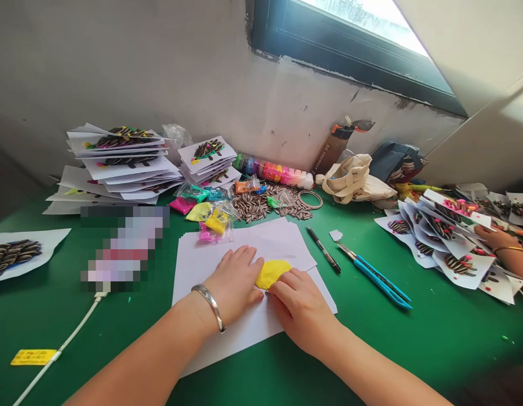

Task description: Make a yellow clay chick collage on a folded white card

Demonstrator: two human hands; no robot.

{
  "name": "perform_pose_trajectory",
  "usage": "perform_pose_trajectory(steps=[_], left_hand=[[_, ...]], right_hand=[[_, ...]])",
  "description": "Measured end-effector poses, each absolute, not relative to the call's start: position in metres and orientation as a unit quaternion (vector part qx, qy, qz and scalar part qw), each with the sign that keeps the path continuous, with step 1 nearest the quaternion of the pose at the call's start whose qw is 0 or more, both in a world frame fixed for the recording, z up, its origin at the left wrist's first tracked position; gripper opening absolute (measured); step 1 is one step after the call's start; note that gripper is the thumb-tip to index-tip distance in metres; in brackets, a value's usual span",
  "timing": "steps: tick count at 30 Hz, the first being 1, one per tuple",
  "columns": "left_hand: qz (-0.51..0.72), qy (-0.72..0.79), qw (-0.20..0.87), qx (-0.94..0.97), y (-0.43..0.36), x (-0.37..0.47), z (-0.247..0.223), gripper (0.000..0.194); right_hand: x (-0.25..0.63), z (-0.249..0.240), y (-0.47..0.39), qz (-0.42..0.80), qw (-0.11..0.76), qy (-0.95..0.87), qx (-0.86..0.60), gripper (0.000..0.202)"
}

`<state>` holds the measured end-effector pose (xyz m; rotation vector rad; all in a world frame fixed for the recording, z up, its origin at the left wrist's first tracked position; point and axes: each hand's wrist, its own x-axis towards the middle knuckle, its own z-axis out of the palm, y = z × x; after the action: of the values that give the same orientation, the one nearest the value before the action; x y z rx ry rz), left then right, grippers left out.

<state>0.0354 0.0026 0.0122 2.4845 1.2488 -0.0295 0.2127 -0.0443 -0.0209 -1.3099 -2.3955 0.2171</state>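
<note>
A flattened yellow piece of modelling clay lies on the top sheet of a stack of white paper. My left hand, with a silver bangle at the wrist, rests flat on the paper with its fingers stretched out, thumb side against the clay's left edge. With fingers curled in, my right hand pinches the lower right edge of the clay; its fingertips are partly hidden. Small bags of coloured clay sit at the paper's far edge, and a heap of striped sunflower seeds lies beyond.
Right of the paper lie a black pen and a blue utility knife. Seed-decorated cards are stacked at the left and right. A brown bottle and cloth bag stand behind. Another person's hand is at far right.
</note>
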Motion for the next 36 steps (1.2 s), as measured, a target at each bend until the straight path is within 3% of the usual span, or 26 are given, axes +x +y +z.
perform_pose_trajectory(steps=[20,27,36], left_hand=[[-0.017,0.444,0.170,0.880,0.002,0.035,0.008,0.044],[-0.030,0.445,0.202,0.872,0.002,0.034,0.010,0.064],[-0.037,0.447,0.209,0.869,0.001,0.034,0.010,0.064]], right_hand=[[0.200,-0.023,-0.040,0.076,0.183,-0.855,-0.480,0.017],[0.194,-0.023,-0.038,0.078,0.187,-0.852,-0.483,0.016],[0.191,-0.024,-0.037,0.107,0.208,-0.846,-0.478,0.019]])
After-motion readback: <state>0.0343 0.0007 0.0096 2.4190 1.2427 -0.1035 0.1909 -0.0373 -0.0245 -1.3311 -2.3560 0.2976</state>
